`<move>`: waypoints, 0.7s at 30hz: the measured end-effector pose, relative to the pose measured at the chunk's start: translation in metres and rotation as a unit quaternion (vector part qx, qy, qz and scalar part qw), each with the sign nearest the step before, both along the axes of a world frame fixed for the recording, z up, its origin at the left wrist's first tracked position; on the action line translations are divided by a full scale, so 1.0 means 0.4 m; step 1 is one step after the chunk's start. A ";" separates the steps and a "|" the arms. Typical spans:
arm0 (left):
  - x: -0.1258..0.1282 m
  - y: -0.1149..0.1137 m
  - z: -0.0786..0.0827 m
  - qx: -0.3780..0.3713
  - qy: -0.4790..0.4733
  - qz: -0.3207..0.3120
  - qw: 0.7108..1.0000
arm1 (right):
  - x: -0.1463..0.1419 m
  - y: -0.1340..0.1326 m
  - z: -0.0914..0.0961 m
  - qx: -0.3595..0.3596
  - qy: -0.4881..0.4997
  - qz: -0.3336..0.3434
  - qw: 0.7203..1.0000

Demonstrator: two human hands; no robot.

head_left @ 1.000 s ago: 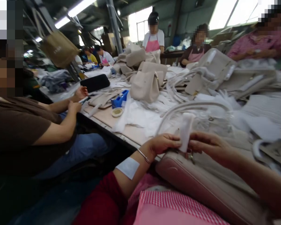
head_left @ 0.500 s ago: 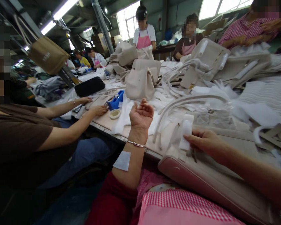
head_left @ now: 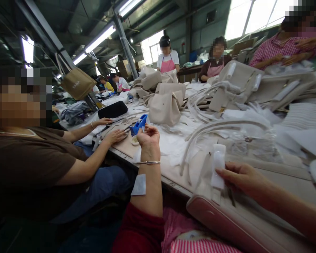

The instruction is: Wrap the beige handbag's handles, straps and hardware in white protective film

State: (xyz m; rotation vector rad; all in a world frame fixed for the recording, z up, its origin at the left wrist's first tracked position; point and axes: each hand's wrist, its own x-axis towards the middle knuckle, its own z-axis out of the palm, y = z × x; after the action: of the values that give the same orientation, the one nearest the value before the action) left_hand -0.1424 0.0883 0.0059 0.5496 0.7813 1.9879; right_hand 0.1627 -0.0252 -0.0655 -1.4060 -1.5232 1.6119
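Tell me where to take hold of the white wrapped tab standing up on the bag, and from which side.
Pinch the white wrapped tab at its free upper half, across the flat faces, coming from the left. It stands upright on the bag, and the right hand pinches its lower right edge, so the top and left side look open.

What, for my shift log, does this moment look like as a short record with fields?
Place: long worktable strewn with beige bags and white wrapping
Left hand: raised, fingers curled, beside the blue plastic tape dispenser; whether it holds anything is unclear
Right hand: pinches a white foam-wrapped strap
Under the strap: beige leather handbag with pink edge, lying flat at the table edge
Neighbour: co-worker in brown shirt, both hands on the table
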 end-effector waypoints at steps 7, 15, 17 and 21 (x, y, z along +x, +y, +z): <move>0.157 -0.063 -0.125 0.108 0.594 -0.139 0.785 | -0.010 -0.008 0.015 -0.028 0.019 -0.004 0.999; 0.232 -0.118 -0.205 0.169 0.845 -0.268 0.430 | -0.002 -0.016 0.011 -0.033 -0.001 -0.011 0.999; 0.228 -0.102 -0.196 0.162 0.853 -0.256 0.425 | -0.003 -0.014 0.007 -0.040 0.011 -0.007 0.999; 0.232 -0.084 -0.162 0.143 0.831 -0.238 0.481 | -0.003 -0.007 0.007 -0.019 0.020 -0.004 1.000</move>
State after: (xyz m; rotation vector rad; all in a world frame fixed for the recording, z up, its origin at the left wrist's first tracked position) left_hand -0.0496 0.0546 -0.0588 2.6848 1.0535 0.4108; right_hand 0.1614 -0.0279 -0.0627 -1.3890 -1.4707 1.6623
